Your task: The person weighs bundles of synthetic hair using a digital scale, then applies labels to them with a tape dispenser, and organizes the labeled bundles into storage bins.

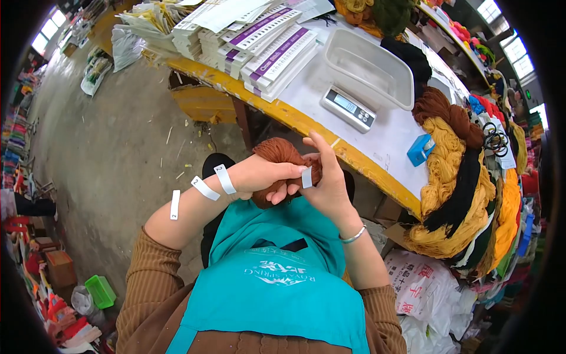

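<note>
A skein of reddish-brown yarn (277,152) is held in front of my apron, above my lap. My left hand (274,177) is closed around it, thumb on top and fingertips curled beneath. My right hand (331,184) cups the skein's right end, its upper fingers raised and bent; its grip is partly hidden. A small white paper strip (306,177) lies at the left thumb tip, between the two hands. More white strips marked 2 (205,188) stick to my left wrist and forearm.
A yellow-edged table (377,171) ahead carries a digital scale (348,108), a plastic tub (371,65), stacked printed cards (277,56) and a blue tape dispenser (420,150). Yarn hanks (448,171) hang over its right side. White bags (424,289) and a green basket (101,292) stand on the floor.
</note>
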Available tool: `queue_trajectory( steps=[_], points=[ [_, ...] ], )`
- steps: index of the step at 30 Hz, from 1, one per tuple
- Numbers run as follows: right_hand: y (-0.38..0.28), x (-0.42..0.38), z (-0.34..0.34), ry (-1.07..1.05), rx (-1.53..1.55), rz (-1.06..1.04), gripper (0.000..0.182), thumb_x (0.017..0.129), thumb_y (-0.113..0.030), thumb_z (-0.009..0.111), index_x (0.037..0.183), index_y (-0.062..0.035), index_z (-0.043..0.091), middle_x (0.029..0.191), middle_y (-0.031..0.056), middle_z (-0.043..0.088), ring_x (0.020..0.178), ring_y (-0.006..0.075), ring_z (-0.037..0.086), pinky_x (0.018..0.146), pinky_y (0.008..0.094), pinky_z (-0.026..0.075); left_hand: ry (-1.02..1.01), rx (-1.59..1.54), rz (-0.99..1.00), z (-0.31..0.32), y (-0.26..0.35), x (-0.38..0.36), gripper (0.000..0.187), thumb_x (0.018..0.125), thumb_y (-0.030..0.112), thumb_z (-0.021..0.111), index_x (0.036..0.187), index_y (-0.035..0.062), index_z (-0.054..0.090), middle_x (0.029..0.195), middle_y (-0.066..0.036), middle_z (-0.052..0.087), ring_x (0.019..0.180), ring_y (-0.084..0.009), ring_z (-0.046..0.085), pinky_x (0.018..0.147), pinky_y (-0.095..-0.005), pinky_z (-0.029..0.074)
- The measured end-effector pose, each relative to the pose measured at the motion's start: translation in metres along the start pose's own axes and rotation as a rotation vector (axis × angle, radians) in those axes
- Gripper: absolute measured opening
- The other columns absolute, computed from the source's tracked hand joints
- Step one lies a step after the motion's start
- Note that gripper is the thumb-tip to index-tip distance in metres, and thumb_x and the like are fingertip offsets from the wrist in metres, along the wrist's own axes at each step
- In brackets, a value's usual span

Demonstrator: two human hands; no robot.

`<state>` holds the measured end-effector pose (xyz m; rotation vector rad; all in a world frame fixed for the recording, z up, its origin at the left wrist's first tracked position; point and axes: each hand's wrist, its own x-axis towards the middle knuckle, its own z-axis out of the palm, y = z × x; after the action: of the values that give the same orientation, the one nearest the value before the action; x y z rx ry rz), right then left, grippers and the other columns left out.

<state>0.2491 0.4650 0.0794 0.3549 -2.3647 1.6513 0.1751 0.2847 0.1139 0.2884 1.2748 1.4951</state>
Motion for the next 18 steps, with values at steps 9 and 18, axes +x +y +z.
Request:
queue_trajectory(
  steps=[9,18],
  points=[
    [0.013,-0.004,0.001,0.348,-0.466,-0.198,0.058,0.068,0.005,0.073,0.123,-0.004,0.058,0.089,0.0138,0.065,0.074,0.0267,0.067,0.059,0.0338,0.053,0.112,0.089,0.109,0.009,0.007,-0.007,0.034,0.101,0.025,0.047,0.127,0.005,0.053,0.073,-0.005,0.063,0.047,-0.0079,0.051,0.043,-0.0218,0.04],
    [-0.022,-0.006,-0.013,0.1,0.063,0.148,0.062,0.076,0.005,0.063,0.135,-0.0062,0.047,0.087,0.0145,0.069,0.075,0.0225,0.069,0.072,0.032,0.053,-0.114,-0.124,0.294,0.004,-0.001,-0.008,0.064,0.099,0.022,0.051,0.154,0.0142,0.019,0.081,-0.004,0.058,0.051,-0.0071,0.047,0.044,-0.0225,0.038]
  ],
)
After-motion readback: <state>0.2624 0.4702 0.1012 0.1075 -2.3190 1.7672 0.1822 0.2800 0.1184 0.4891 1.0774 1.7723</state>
